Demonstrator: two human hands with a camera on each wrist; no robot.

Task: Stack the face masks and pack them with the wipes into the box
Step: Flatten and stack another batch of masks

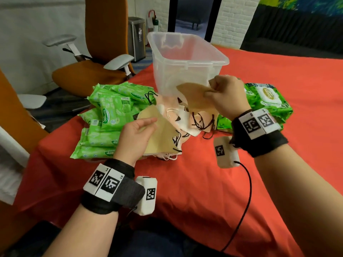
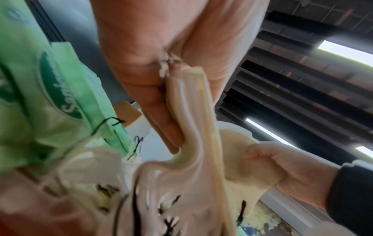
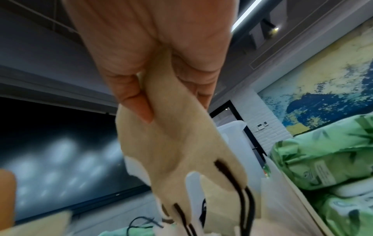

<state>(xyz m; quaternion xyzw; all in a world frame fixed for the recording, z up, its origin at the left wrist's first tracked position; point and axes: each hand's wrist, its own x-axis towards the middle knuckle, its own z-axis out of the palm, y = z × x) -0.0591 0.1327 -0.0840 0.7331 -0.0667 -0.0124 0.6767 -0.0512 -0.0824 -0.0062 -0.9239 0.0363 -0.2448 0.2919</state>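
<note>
Right hand [image 1: 225, 96] pinched tan mask [image 1: 196, 98] by edge, raised above mask pile [image 1: 187, 120], likely to carry onto stack. Left hand [image 1: 136, 134] gripped several-mask stack [image 1: 163, 138] low over red cloth [image 1: 213, 182], likely as base. Clear box [image 1: 187, 58] behind pile, seemingly empty. Green wipes packs [image 1: 111, 115] at left, larger wipes packs [image 1: 267, 99] at right. Loose ear loops could snag.

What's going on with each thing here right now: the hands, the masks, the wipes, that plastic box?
Left hand: gripping a small stack of tan masks.
Right hand: pinching one tan mask, lifted.
Loose masks: heaped on the table.
Wipes packs: piled, unpacked.
Box: upright, lid off.
</note>
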